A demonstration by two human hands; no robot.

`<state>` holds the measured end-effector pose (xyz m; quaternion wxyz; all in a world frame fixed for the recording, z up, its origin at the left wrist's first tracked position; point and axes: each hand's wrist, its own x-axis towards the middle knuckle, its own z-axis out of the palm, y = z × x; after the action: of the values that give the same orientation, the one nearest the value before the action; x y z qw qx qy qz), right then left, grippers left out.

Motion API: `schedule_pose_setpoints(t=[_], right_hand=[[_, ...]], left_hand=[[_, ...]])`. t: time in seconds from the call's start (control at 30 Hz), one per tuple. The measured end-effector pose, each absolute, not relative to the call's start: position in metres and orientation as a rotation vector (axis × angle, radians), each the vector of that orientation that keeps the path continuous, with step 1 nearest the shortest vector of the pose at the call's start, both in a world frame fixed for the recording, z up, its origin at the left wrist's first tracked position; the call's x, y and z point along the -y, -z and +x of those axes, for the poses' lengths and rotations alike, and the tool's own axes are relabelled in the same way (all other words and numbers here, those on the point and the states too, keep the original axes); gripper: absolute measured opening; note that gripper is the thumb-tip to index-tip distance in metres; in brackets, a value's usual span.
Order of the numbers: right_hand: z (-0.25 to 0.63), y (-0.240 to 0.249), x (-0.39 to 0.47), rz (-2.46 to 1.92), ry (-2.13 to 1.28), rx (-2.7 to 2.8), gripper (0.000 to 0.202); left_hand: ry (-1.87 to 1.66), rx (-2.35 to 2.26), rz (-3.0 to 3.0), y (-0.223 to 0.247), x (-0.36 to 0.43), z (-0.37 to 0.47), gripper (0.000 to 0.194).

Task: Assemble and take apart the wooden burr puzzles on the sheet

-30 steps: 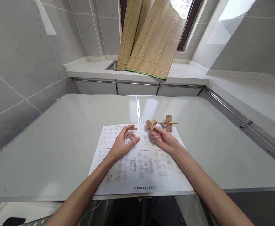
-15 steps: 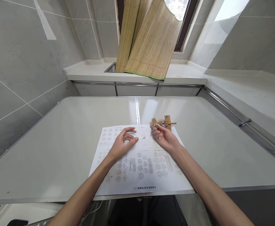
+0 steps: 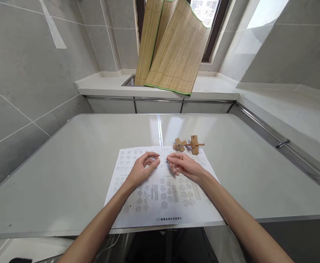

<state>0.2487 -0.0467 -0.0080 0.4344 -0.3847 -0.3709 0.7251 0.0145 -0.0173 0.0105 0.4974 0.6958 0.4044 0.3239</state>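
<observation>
My left hand (image 3: 143,168) rests over the left part of a printed paper sheet (image 3: 160,215). Its fingers are loosely curved, with a gap to the thumb, and it holds nothing. Opposite it, my right hand (image 3: 185,164) hovers over the sheet, fingers half curled and apart, with nothing visible in them. Just beyond the right hand, two clusters of wooden puzzle pieces lie near the sheet's top right corner: a star-like cluster (image 3: 179,145) with a marked face, and a cross-shaped cluster (image 3: 195,144) with a thin stick poking out to the right.
Rows of small diagrams cover the sheet, which lies on a pale folding table (image 3: 66,175) with a centre seam. Behind it are a white ledge (image 3: 107,87) and a hanging bamboo mat (image 3: 176,51) before the window. A metal rail (image 3: 263,126) runs along the right side.
My right hand has let go of the star-like wooden cluster and moved left and nearer to me. The cluster now lies by the sheet's top edge. My left hand has barely moved.
</observation>
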Motion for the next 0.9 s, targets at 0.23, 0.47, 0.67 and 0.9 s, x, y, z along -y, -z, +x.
schedule_pose_setpoints(t=[0.23, 0.47, 0.67, 0.9], right_hand=[[0.247, 0.007, 0.047, -0.946, -1.788, 0.964, 0.034], [0.246, 0.004, 0.048, -0.945, -1.795, 0.981, 0.033], [0.246, 0.003, 0.048, -0.935, -1.806, 0.97, 0.032], [0.244, 0.006, 0.047, -0.935, -1.788, 1.018, 0.033]], left_hand=[[-0.78, -1.018, 1.658, -0.013, 0.018, 0.018, 0.036], [-0.782, -1.023, 1.67, -0.013, 0.018, 0.017, 0.036], [-0.772, -1.022, 1.666, -0.012, 0.019, 0.017, 0.033], [-0.685, -1.104, 1.75, -0.017, -0.014, -0.014, 0.038]])
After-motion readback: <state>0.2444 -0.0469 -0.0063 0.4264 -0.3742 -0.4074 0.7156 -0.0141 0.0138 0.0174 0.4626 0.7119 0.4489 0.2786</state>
